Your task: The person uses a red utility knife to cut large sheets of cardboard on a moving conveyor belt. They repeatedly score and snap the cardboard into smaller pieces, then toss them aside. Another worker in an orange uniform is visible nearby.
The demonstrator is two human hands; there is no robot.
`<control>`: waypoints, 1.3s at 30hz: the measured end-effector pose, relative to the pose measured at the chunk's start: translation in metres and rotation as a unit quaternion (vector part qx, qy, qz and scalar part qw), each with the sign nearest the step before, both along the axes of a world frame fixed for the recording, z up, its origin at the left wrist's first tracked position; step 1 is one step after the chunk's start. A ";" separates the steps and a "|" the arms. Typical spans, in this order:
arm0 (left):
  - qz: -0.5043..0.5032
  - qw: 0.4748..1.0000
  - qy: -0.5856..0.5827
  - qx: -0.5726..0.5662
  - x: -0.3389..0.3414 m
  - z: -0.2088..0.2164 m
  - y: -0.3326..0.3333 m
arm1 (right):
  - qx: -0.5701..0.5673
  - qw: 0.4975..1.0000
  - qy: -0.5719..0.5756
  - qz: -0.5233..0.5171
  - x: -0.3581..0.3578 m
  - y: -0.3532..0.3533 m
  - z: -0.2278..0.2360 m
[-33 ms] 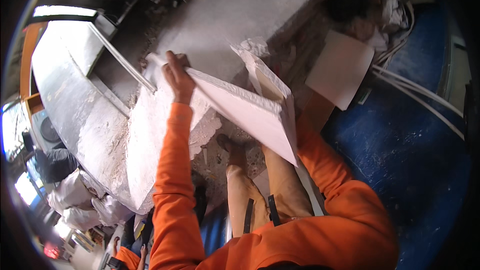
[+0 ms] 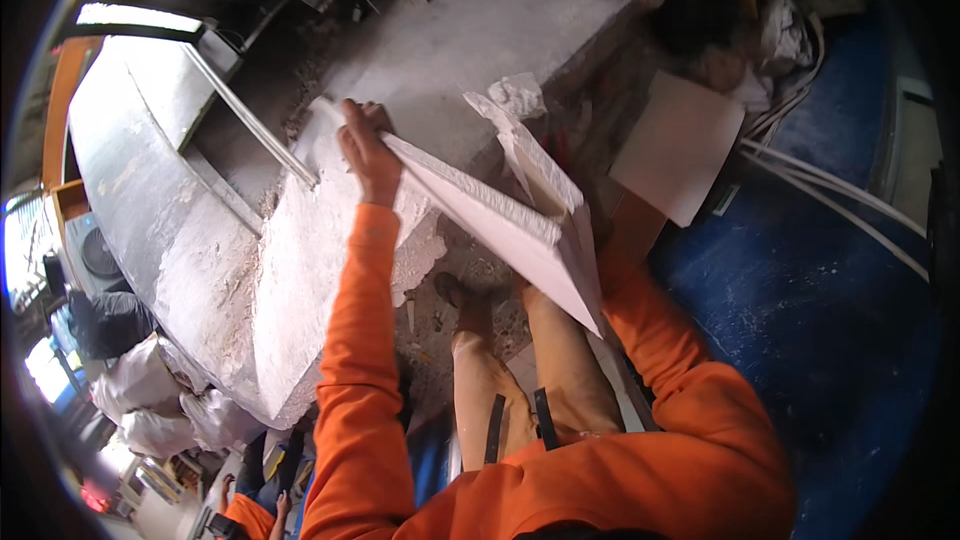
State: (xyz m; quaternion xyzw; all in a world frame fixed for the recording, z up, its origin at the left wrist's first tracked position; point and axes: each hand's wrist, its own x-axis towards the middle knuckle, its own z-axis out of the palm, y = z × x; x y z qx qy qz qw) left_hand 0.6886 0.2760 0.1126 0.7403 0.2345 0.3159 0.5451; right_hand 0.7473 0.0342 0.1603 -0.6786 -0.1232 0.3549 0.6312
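Note:
A long white plaster moulding [image 2: 490, 215] with folded, angled faces and rough, crumbly edges is held aslant above my legs. At its far left end my left hand [image 2: 370, 150] is closed over the top edge, fingers wrapped round it. My right hand is mostly hidden behind the near right end of the moulding, where the orange sleeve [image 2: 650, 330] leads; its fingers do not show. A raised wing [image 2: 535, 165] of the piece stands up at the right, with a lumpy white chunk [image 2: 517, 97] at its tip.
A large dusty, white-coated table [image 2: 440, 50] spreads ahead and to the left. At the right lie a pale flat sheet [image 2: 680, 145], thin white strips [image 2: 830, 200] and a blue floor [image 2: 800, 330]. White sacks [image 2: 150, 390] and a person in orange [image 2: 255, 512] are at the lower left.
My left hand and its end of the moulding have shifted slightly right. The grip looks the same.

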 end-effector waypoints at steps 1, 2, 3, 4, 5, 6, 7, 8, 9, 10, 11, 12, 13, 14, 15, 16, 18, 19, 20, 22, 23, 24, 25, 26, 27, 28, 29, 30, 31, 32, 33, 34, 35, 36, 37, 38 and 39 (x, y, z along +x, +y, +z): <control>0.006 0.998 -0.053 -0.015 0.001 0.022 -0.009 | 0.018 0.994 0.109 -0.014 -0.001 0.000 0.059; 0.021 0.995 -0.099 -0.021 -0.008 0.046 -0.011 | 0.035 0.975 0.219 -0.024 -0.002 0.006 0.117; 0.057 0.989 -0.126 -0.050 -0.015 0.059 -0.020 | 0.038 0.982 0.187 -0.016 -0.014 0.009 0.134; 0.090 0.980 -0.155 -0.081 -0.021 0.068 -0.030 | 0.036 0.987 0.158 -0.011 -0.026 0.011 0.144; 0.112 0.965 -0.201 -0.125 -0.037 0.060 -0.028 | 0.033 0.989 0.144 0.019 -0.042 0.015 0.148; 0.158 0.963 -0.178 -0.130 -0.062 0.038 -0.028 | 0.030 0.990 0.127 0.048 -0.061 0.020 0.144; 0.202 0.957 -0.155 -0.138 -0.088 0.015 -0.029 | 0.024 0.990 0.116 0.078 -0.086 0.025 0.137; 0.052 0.927 -0.231 -0.293 -0.135 0.014 -0.037 | -0.004 0.992 0.093 0.085 -0.099 0.031 0.126; -0.075 0.827 -0.287 -0.477 -0.190 0.022 -0.039 | -0.026 0.992 0.070 0.102 -0.117 0.039 0.119; -0.155 0.711 -0.278 -0.627 -0.240 0.022 -0.045 | -0.058 0.991 0.047 0.114 -0.141 0.040 0.104; -0.137 0.559 -0.366 -0.732 -0.279 0.000 -0.074 | -0.009 0.990 0.071 0.124 -0.166 0.045 0.079; -0.006 0.646 -0.303 -0.701 -0.310 0.022 -0.097 | -0.040 0.991 0.007 0.128 -0.188 0.055 0.055; 0.132 0.711 -0.225 -0.653 -0.344 0.042 -0.115 | -0.069 0.987 -0.051 0.135 -0.219 0.066 0.033; 0.133 0.677 -0.255 -0.677 -0.377 0.040 -0.127 | -0.097 0.978 -0.109 0.146 -0.253 0.074 0.012; 0.131 0.644 -0.288 -0.697 -0.405 0.034 -0.137 | -0.108 0.975 -0.128 0.145 -0.286 0.080 -0.016; 0.128 0.610 -0.322 -0.713 -0.427 0.023 -0.147 | -0.133 0.965 -0.156 0.165 -0.311 0.086 -0.033; 0.206 0.599 -0.330 -0.700 -0.469 -0.029 -0.172 | -0.192 0.947 -0.157 0.206 -0.353 0.093 -0.069; 0.260 0.649 -0.264 -0.664 -0.476 -0.053 -0.184 | -0.212 0.933 -0.189 0.220 -0.369 0.094 -0.093; 0.307 0.690 -0.193 -0.627 -0.476 -0.074 -0.191 | -0.235 0.917 -0.225 0.230 -0.377 0.091 -0.119; 0.336 0.661 -0.217 -0.635 -0.486 -0.104 -0.197 | -0.302 0.862 -0.271 0.304 -0.375 0.097 -0.146; 0.332 0.660 -0.231 -0.633 -0.480 -0.106 -0.189 | -0.246 0.842 -0.355 0.324 -0.362 0.096 -0.159; 0.338 0.685 -0.199 -0.613 -0.479 -0.113 -0.189 | -0.254 0.825 -0.360 0.355 -0.354 0.092 -0.174; 0.354 0.680 -0.184 -0.615 -0.477 -0.120 -0.192 | -0.284 0.801 -0.364 0.381 -0.348 0.088 -0.183; 0.367 0.679 -0.172 -0.613 -0.475 -0.127 -0.193 | -0.309 0.778 -0.370 0.404 -0.341 0.090 -0.188; 0.386 0.668 -0.170 -0.613 -0.473 -0.131 -0.198 | -0.333 0.779 -0.337 0.412 -0.333 0.089 -0.192; 0.404 0.661 -0.170 -0.609 -0.473 -0.143 -0.204 | -0.352 0.780 -0.306 0.416 -0.326 0.093 -0.195; 0.421 0.656 -0.171 -0.602 -0.472 -0.154 -0.209 | -0.368 0.783 -0.275 0.420 -0.322 0.099 -0.197; 0.457 0.647 -0.143 -0.594 -0.470 -0.167 -0.213 | -0.356 0.779 -0.281 0.433 -0.320 0.107 -0.201; 0.491 0.637 -0.117 -0.583 -0.468 -0.182 -0.218 | -0.342 0.775 -0.288 0.447 -0.320 0.114 -0.206; 0.518 0.625 -0.083 -0.578 -0.456 -0.178 -0.213 | -0.338 0.771 -0.291 0.455 -0.313 0.113 -0.214; 0.568 0.601 -0.061 -0.559 -0.437 -0.176 -0.207 | -0.333 0.755 -0.306 0.475 -0.306 0.113 -0.224; 0.586 0.624 -0.029 -0.517 -0.429 -0.179 -0.203 | -0.323 0.739 -0.318 0.498 -0.308 0.123 -0.228; 0.601 0.644 0.002 -0.473 -0.423 -0.181 -0.200 | -0.312 0.723 -0.331 0.521 -0.309 0.128 -0.231; 0.615 0.662 0.033 -0.427 -0.417 -0.184 -0.196 | -0.338 0.689 -0.341 0.543 -0.311 0.132 -0.233; 0.629 0.665 0.028 -0.403 -0.425 -0.195 -0.198 | -0.357 0.652 -0.347 0.572 -0.329 0.146 -0.221; 0.621 0.662 0.009 -0.419 -0.429 -0.203 -0.201 | -0.380 0.612 -0.352 0.597 -0.339 0.153 -0.212; 0.610 0.661 -0.011 -0.436 -0.434 -0.211 -0.203 | -0.381 0.608 -0.351 0.601 -0.343 0.156 -0.210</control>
